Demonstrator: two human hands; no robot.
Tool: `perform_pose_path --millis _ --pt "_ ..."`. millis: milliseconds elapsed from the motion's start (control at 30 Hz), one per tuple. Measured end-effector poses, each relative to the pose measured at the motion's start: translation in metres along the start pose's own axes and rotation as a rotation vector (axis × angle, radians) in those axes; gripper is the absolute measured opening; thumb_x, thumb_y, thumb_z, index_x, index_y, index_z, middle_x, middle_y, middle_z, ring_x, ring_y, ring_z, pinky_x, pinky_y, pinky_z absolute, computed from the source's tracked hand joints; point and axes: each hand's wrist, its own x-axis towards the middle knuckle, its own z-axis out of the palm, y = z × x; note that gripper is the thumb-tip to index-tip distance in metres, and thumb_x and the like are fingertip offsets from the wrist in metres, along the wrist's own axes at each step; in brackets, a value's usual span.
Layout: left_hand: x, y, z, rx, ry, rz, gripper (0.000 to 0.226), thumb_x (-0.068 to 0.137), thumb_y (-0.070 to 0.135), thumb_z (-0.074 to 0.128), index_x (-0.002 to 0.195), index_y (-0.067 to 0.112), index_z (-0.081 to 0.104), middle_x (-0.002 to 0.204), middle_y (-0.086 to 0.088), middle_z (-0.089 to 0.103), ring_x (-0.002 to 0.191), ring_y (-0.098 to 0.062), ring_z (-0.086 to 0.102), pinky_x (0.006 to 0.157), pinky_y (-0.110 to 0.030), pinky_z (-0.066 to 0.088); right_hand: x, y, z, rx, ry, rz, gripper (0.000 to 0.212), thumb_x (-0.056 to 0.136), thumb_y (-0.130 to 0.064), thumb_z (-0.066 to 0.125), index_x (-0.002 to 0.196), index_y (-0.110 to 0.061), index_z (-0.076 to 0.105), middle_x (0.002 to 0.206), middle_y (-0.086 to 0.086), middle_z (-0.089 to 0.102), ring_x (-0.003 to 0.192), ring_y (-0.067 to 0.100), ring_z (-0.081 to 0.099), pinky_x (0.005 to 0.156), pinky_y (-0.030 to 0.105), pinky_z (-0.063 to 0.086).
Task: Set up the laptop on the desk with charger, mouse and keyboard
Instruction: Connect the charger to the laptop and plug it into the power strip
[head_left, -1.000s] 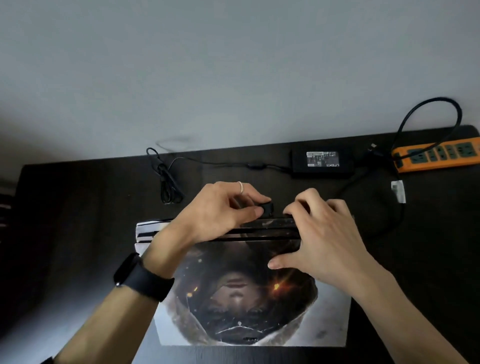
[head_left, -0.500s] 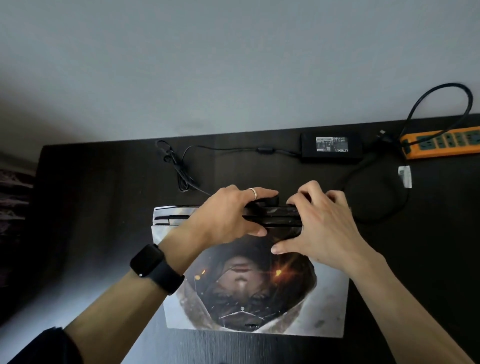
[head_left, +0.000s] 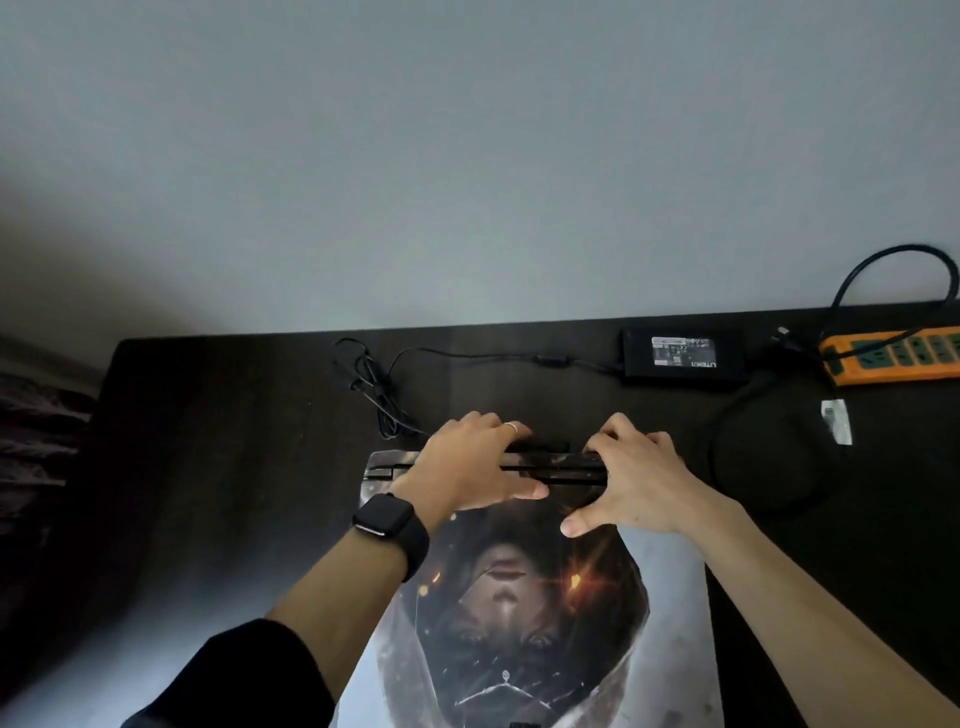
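A closed laptop (head_left: 519, 623) with a printed picture on its lid lies on the dark desk (head_left: 234, 441). My left hand (head_left: 467, 462) grips its far edge, fingers curled over the back and thumb flat on the lid. My right hand (head_left: 634, 478) grips the same edge further right, thumb spread on the lid. Between the hands a black charger plug (head_left: 540, 446) sits against the laptop's back. The charger brick (head_left: 680, 356) lies at the desk's far edge, its thin cable (head_left: 374, 384) bunched to the left. No mouse or keyboard is in view.
An orange power strip (head_left: 893, 356) lies at the far right with a thick black cord (head_left: 727, 441) looping toward the brick. A white tag (head_left: 836, 421) lies near it. The wall runs right behind the desk. Dark fabric shows past the desk's left end.
My left hand went from pinching the black plug to curling over the laptop's far edge, with the plug now against the back. My right hand stayed on the edge.
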Motion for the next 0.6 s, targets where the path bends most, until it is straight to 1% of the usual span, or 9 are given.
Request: perform_pose_path --millis 100,200,267,333,400,433,467,533,600 --pt "-0.005 -0.026 0.007 0.133 0.032 -0.051 0.08 0.073 0.088 0.041 0.128 0.032 0.053 0.113 0.005 0.054 0.112 -0.019 0.048 0.097 -0.037 0.037 0.009 -0.001 -0.002 -0.048 -0.015 -0.026 0.104 0.047 -0.088 0.067 0.13 -0.027 0.053 0.12 -0.01 0.033 0.12 0.023 0.041 0.106 0.047 0.038" --pt "-0.01 -0.046 0.016 0.155 0.13 -0.083 0.089 0.069 0.094 0.032 0.128 0.029 0.052 0.114 0.006 0.053 0.113 -0.018 0.047 0.103 -0.035 0.034 0.011 -0.003 0.0 -0.058 -0.004 -0.031 0.104 0.053 -0.084 0.071 0.136 -0.023 0.051 0.126 -0.006 0.035 0.123 0.019 0.036 0.108 0.044 0.035" --pt "-0.012 -0.051 0.023 0.162 0.206 -0.088 0.091 0.071 0.094 0.029 0.129 0.028 0.052 0.114 0.007 0.053 0.113 -0.018 0.048 0.104 -0.034 0.034 0.009 -0.004 0.002 -0.019 0.039 -0.027 0.102 0.055 -0.08 0.073 0.138 -0.026 0.049 0.129 -0.005 0.038 0.124 0.019 0.037 0.107 0.043 0.037" --pt "-0.013 -0.052 0.031 0.18 0.249 -0.069 0.087 0.075 0.09 0.025 0.129 0.027 0.053 0.113 0.006 0.055 0.112 -0.018 0.05 0.104 -0.035 0.034 0.004 -0.002 0.005 0.056 0.102 -0.024 0.101 0.063 -0.07 0.077 0.146 -0.029 0.039 0.136 -0.003 0.043 0.129 0.021 0.038 0.108 0.043 0.038" --pt "-0.015 -0.05 0.037 0.181 0.28 -0.056 0.084 0.079 0.088 0.02 0.127 0.028 0.054 0.11 0.006 0.056 0.108 -0.019 0.051 0.105 -0.035 0.033 0.0 0.002 0.005 0.048 0.18 -0.015 0.097 0.07 -0.066 0.075 0.151 -0.031 0.032 0.14 -0.004 0.05 0.135 0.022 0.035 0.109 0.044 0.036" --pt "-0.016 -0.049 0.04 0.175 0.302 -0.059 0.083 0.081 0.086 0.02 0.126 0.027 0.055 0.109 0.005 0.057 0.107 -0.019 0.052 0.105 -0.036 0.034 -0.003 0.005 0.005 0.012 0.208 -0.004 0.094 0.073 -0.067 0.071 0.151 -0.032 0.032 0.141 -0.005 0.051 0.137 0.022 0.032 0.11 0.044 0.034" --pt "-0.018 -0.049 0.044 0.173 0.326 -0.065 0.081 0.083 0.084 0.02 0.125 0.026 0.057 0.108 0.004 0.058 0.105 -0.02 0.054 0.105 -0.037 0.035 -0.007 0.007 0.008 -0.017 0.225 0.016 0.09 0.076 -0.07 0.066 0.151 -0.032 0.034 0.144 -0.005 0.049 0.139 0.022 0.03 0.111 0.045 0.032" --pt "-0.021 -0.045 0.053 0.183 0.383 -0.076 0.075 0.088 0.078 0.023 0.122 0.023 0.062 0.106 0.001 0.06 0.102 -0.022 0.057 0.107 -0.04 0.036 -0.019 0.011 0.023 -0.004 0.268 0.09 0.089 0.079 -0.076 0.057 0.152 -0.032 0.031 0.153 -0.003 0.038 0.143 0.024 0.026 0.115 0.046 0.029" --pt "-0.025 -0.039 0.065 0.174 0.439 -0.104 0.067 0.093 0.068 0.029 0.12 0.018 0.064 0.106 -0.002 0.061 0.103 -0.025 0.058 0.111 -0.045 0.034 -0.036 0.009 0.052 0.097 0.403 0.171 0.091 0.082 -0.078 0.051 0.156 -0.031 0.025 0.162 0.002 0.023 0.148 0.026 0.022 0.118 0.047 0.027"
